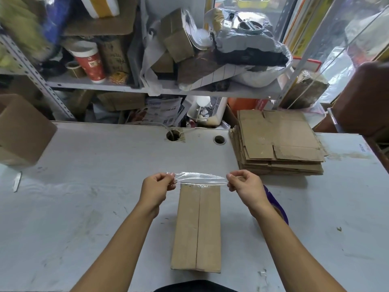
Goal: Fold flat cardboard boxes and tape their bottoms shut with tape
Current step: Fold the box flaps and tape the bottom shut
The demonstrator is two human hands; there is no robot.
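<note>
While the folded box (197,228) lies mid-table with its flaps met but its seam seemingly untaped, the left hand (156,189) and right hand (245,186) each pinch an end of a clear tape strip (201,178) (stretched over its far end); a stack of flat cardboard (280,142) waits beyond.

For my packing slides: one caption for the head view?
Both hands stretch clear tape over a folded cardboard box's far end.

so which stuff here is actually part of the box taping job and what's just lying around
In use: left hand and right hand pinching the clear tape strip; folded box; flat cardboard stack; purple tape roll.

Lying about: red cup; shelf clutter.
</note>
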